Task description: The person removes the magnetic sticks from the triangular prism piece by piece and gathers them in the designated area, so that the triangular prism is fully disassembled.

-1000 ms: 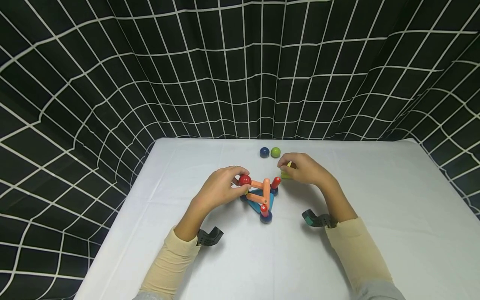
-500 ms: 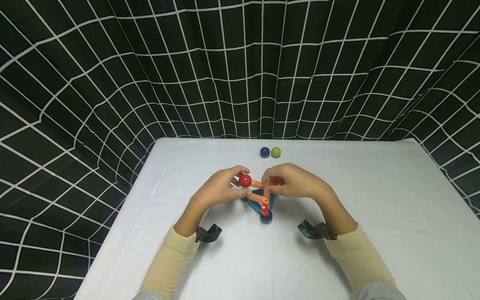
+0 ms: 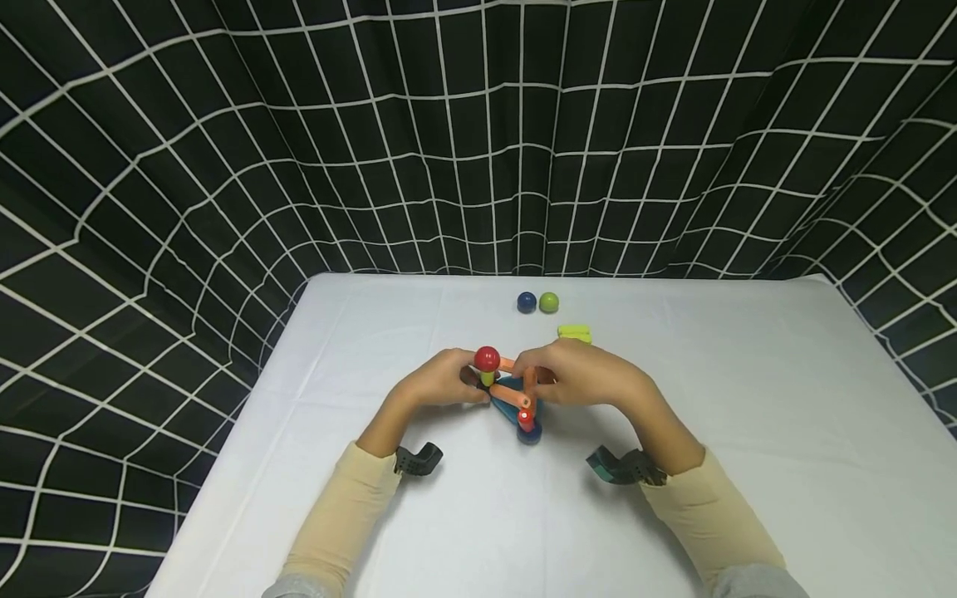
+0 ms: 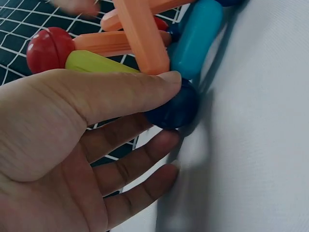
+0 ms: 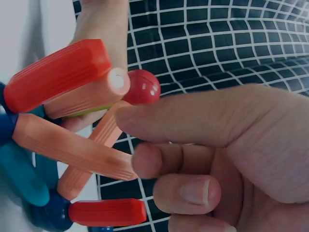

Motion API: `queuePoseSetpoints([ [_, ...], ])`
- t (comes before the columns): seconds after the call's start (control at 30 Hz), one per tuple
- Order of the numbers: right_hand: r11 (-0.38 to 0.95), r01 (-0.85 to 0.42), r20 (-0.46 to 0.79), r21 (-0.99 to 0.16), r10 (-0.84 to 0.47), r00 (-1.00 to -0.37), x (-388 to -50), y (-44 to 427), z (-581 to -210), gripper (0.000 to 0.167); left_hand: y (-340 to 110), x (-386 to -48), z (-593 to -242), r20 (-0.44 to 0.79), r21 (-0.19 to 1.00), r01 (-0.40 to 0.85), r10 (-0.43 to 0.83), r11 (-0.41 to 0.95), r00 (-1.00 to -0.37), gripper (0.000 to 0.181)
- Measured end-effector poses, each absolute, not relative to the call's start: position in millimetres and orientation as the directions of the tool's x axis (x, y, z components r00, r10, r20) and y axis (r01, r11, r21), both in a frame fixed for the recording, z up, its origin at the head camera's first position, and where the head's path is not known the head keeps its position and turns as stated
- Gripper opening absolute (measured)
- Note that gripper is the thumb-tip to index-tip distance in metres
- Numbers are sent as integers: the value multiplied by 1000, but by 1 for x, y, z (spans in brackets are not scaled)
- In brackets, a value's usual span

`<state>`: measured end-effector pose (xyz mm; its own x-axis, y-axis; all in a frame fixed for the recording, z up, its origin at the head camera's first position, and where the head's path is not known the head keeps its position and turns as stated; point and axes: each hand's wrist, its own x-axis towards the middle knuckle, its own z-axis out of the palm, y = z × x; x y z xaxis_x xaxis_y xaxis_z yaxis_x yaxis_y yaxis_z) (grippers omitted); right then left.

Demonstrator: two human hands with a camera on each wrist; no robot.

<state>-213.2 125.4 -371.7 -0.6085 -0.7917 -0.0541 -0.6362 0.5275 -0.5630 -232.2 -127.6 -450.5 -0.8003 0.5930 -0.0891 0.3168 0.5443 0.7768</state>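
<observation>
Rod-and-ball frame (image 3: 509, 397) sits on the white table (image 3: 478, 531), between both hands; the left hand (image 3: 441, 380) pinches its navy corner ball (image 4: 181, 107), near the yellow-green rod (image 4: 96, 62) bearing a red ball (image 3: 487, 359); the right hand (image 3: 591, 372) has thumb and forefinger narrowed on an orange rod (image 5: 72, 147); loose blue ball (image 3: 527, 302), green ball (image 3: 549, 302) and lime rods (image 3: 574, 330) lie beyond. Step in hand is judged to be aligning rods; next move appears to call for steady left support and fine right-hand adjustment.
</observation>
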Motion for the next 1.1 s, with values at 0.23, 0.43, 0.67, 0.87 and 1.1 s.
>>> queuePoseSetpoints([
  [0.23,694,-582,-74,-424,-668,-741,-214,123,-373,46,-124,-230,-448,-91,766,315,580,560,-810,34],
  [0.43,704,-576,-46,-415,-649,-760,-215,123,-376,26,-122,-229,-447,-106,740,306,553,599,-826,32],
  [0.67,694,-572,-37,-437,-650,-759,-214,130,-368,10,-121,-227,-444,-116,733,292,537,614,-836,33],
  [0.87,681,-558,-163,-474,-691,-704,-214,142,-366,15,-120,-226,-442,-129,742,274,532,612,-837,34],
  [1.1,713,-526,-342,-465,-692,-636,-214,131,-376,13,-121,-226,-441,-131,744,274,534,609,-835,36],
])
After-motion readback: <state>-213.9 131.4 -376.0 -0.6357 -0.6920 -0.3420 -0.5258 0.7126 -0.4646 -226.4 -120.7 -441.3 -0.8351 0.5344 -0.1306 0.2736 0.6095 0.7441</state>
